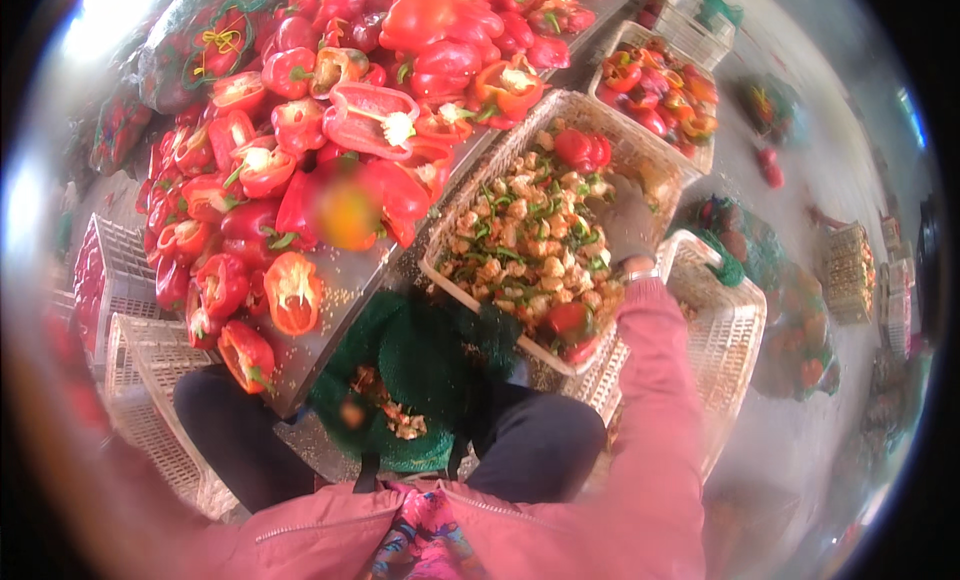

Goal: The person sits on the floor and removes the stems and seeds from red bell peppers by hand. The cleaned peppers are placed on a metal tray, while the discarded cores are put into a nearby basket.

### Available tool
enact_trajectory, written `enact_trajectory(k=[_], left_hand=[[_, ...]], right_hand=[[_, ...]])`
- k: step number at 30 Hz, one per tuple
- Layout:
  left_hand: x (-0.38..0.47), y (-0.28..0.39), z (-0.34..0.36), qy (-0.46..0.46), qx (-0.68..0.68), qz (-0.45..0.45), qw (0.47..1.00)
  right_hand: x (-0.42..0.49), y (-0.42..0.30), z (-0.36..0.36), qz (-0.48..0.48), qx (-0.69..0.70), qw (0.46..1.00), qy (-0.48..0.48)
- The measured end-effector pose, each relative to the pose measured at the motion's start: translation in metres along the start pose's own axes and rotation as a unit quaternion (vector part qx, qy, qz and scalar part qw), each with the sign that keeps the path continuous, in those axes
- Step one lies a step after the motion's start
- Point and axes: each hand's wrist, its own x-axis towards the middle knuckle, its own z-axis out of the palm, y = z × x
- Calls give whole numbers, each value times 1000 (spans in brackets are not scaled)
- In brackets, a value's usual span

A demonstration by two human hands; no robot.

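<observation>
My right hand [626, 216], blurred and with a band at the wrist, reaches into a pale plastic crate [459, 286] of pepper cores [536, 227] with green stems. Its fingers are unclear, so I cannot tell whether they hold anything. Just beyond it a red pepper piece [581, 151] lies on the cores, and another red pepper [568, 321] sits at the near end. Halved red bell peppers [371, 118] are heaped on a metal table [337, 317] at the left, scattered with seeds. My left hand is out of view; only a blurred sleeve shows at lower left.
A crate of red and orange peppers [652, 92] stands behind. Another pale crate [724, 317] is right of my forearm, and more crates [146, 385] stand at left. Green netting [420, 355] hangs between my knees. Filled net bags [795, 325] lie on the floor at right.
</observation>
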Motion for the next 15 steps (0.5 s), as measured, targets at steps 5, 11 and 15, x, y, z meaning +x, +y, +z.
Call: enact_trajectory(k=[5, 11, 15], left_hand=[[20, -156, -82, -8, 100, -166, 981], [-28, -148, -64, 9, 78, -134, 988], [-82, 9, 4, -17, 36, 2, 999]], right_hand=[[114, 15, 68, -87, -188, 977, 42], [158, 32, 99, 43, -134, 988, -57], [130, 64, 83, 136, 434, 888, 65]])
